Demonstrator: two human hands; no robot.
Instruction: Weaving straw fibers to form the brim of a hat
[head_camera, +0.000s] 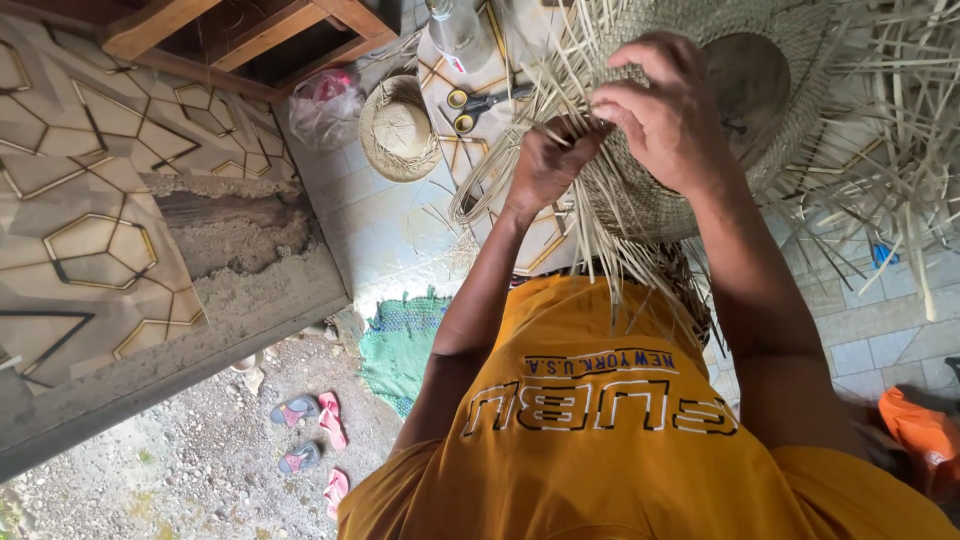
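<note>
A half-woven straw hat (650, 200) with long loose strips sticking out sits in front of my chest. My left hand (548, 162) pinches a bunch of the pale straw strips (590, 240) at the hat's edge. Just right of it and higher, my right hand (668, 112) closes its fingers over strips on the woven rim. The two hands touch at the fingertips. The hat's round crown (745, 90) shows behind my right hand. My orange shirt (600, 440) fills the lower part of the view.
A small finished straw hat (400, 130), scissors (487, 100) and a glass bottle (458, 30) lie on the tiled floor beyond. A pink plastic bag (325, 105), a green mat (400, 345) and sandals (310, 425) are at left. Loose straw (890, 150) spreads at right.
</note>
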